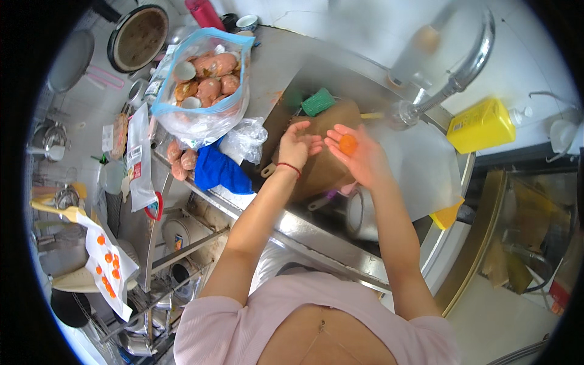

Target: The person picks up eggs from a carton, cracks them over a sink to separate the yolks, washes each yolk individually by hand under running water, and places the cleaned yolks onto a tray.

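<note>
On the fingers of my open right hand (358, 153) rests a round orange egg yolk (348, 145). My left hand (296, 147), palm up with curled fingers and nothing in it, is just to the left, apart from the right. Both are over the metal sink (351, 80), above a brown sheet (335, 171). At the upper left a clear bag with a blue rim (200, 125) holds several coated eggs and shell pieces (210, 89). Several more eggs (188, 159) lie by a blue cloth (221, 169). Several orange yolks (108, 258) lie on white paper (119, 303) at the lower left.
The faucet (474, 64) arches over the sink's right part. A yellow bottle (481, 125) stands beyond it, with a metal pot (362, 214) in the sink near my right forearm. A green scrubber (318, 102) is at the sink's far left. Crumpled clear plastic (246, 137) lies beside the cloth.
</note>
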Demonstrator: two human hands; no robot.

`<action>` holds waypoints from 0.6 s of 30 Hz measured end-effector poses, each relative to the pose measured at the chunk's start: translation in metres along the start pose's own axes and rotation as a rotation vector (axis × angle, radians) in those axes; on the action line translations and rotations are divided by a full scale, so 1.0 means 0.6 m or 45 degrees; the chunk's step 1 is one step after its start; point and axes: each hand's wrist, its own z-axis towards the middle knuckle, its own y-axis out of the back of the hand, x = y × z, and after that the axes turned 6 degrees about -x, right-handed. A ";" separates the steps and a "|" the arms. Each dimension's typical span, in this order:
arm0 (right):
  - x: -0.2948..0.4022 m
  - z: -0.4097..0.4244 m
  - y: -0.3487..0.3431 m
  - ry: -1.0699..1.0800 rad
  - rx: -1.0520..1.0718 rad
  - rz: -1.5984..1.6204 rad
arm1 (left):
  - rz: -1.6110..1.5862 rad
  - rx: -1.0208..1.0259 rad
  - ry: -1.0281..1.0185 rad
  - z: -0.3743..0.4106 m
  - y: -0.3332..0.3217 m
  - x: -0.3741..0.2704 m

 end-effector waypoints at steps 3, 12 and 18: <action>0.032 -0.034 -0.049 -0.078 0.157 -0.050 | 0.057 0.106 -0.180 0.014 0.014 0.041; 0.013 0.003 -0.044 0.153 0.247 -1.575 | 1.090 0.518 -0.296 -0.059 0.025 0.041; 0.012 0.011 -0.106 -0.195 0.450 -2.115 | 1.419 0.451 -0.658 -0.084 0.041 0.065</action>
